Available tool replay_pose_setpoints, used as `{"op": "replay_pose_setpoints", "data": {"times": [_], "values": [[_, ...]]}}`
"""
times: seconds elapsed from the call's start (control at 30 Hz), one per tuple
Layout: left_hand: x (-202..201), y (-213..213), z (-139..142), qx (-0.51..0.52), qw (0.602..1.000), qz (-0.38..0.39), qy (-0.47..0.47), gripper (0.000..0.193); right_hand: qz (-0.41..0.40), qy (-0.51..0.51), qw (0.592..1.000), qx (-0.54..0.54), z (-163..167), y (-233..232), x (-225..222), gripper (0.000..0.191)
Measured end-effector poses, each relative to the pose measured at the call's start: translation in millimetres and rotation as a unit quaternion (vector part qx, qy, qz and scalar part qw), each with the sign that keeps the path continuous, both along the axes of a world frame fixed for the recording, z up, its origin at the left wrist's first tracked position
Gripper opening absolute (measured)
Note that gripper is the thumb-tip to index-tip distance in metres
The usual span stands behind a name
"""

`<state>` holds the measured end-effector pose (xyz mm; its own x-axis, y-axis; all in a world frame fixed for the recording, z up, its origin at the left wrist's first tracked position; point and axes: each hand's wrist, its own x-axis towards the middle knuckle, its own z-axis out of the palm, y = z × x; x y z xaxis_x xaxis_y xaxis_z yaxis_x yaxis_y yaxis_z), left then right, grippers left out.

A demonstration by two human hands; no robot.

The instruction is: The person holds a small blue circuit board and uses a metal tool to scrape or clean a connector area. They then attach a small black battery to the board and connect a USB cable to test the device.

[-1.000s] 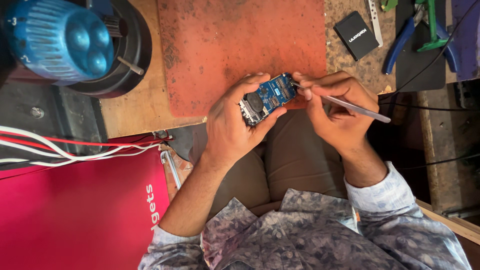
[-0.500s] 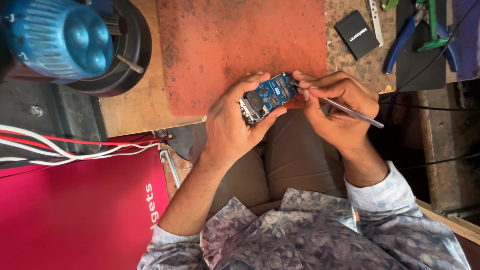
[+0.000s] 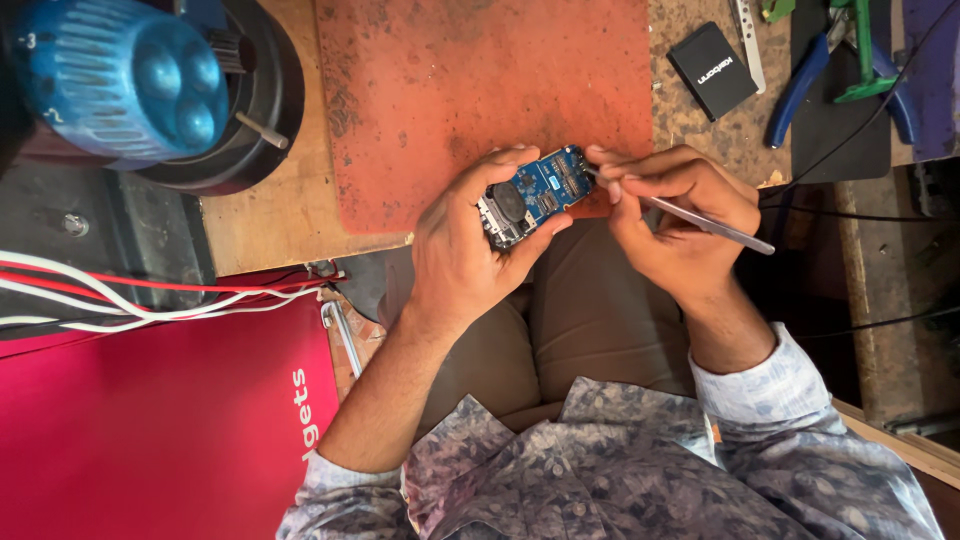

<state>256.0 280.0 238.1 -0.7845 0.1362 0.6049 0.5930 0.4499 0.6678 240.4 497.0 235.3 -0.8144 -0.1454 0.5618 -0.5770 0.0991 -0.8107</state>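
Observation:
My left hand [image 3: 470, 250] grips a small blue circuit board [image 3: 535, 195], face up, just over the near edge of a worn red mat [image 3: 480, 90]. My right hand [image 3: 670, 215] pinches thin metal tweezers [image 3: 705, 223]; their tip touches the right end of the board. Both hands are held above my lap, close together.
A blue-headed lamp on a round black base [image 3: 130, 80] stands at the far left. A black phone battery [image 3: 712, 70] and blue-handled pliers [image 3: 830, 75] lie at the far right. White and red wires [image 3: 150, 295] run over a red box [image 3: 150, 420] to my left.
Both hands have kept their grip and place. The tweezers shifted slightly at the right end of the board.

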Motion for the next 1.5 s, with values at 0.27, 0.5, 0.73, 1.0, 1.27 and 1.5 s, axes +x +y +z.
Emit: {"op": "replay_pose_setpoints", "data": {"times": [0.27,0.5,0.73,1.0,1.27,1.5], "values": [[0.4,-0.1,0.8,0.002,1.000,-0.003,-0.001,0.064,0.000,0.002,1.000,0.010,2.6,1.6,-0.4,0.015],[0.7,0.2,0.9,0.003,1.000,-0.001,-0.004,0.064,0.007,-0.007,1.000,-0.001,1.2,2.7,0.1,0.016],[0.0,0.0,0.9,0.004,1.000,-0.005,0.002,0.064,0.011,-0.001,1.000,0.011,1.1,3.5,-0.5,0.016],[0.6,0.4,2.5,-0.001,1.000,-0.002,-0.003,0.064,0.002,0.011,1.000,0.021,2.6,3.6,-1.4,0.016],[1.4,2.0,3.0,0.007,1.000,-0.002,-0.011,0.063,0.004,0.001,1.000,0.005,2.4,5.2,-0.7,0.014],[0.2,1.1,2.7,0.001,1.000,-0.001,-0.003,0.064,-0.007,0.028,0.999,0.031,5.6,2.9,-2.4,0.012]]}}
